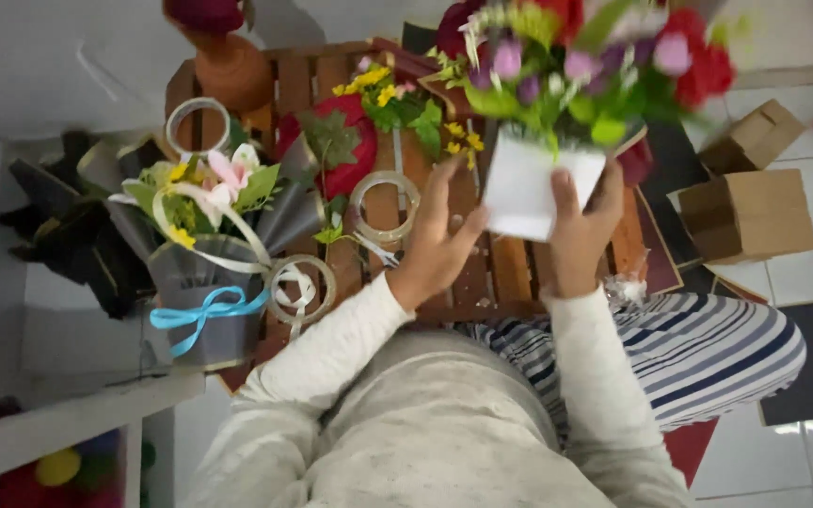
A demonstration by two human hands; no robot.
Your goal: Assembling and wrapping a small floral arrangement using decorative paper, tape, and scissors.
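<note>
The right hand (581,235) grips a white square pot (534,188) from its right side, thumb pressed on the front face and the other fingers wrapped behind. The pot is held up above the far right part of the slatted wooden desk (501,273) and carries a bunch of flowers (585,56) in red, purple, pink and green, blurred in the head view. The left hand (439,240) is beside the pot's left edge, fingers spread and released, grasping nothing; the thumb tip is just at the pot's lower left corner, though I cannot tell if it touches.

On the desk lie 3 clear tape rolls: 1 (384,207) just left of the left hand, 1 (301,287) nearer the body, and 1 (198,122) at the far left. A grey wrapped bouquet (209,235) with a blue ribbon bow (204,315) stands at the desk's left edge. A red flower (350,141) and yellow sprigs (374,85) lie in the middle. A terracotta pot (232,71) stands at the far side. 2 cardboard boxes (745,212) sit on the tiled floor to the right.
</note>
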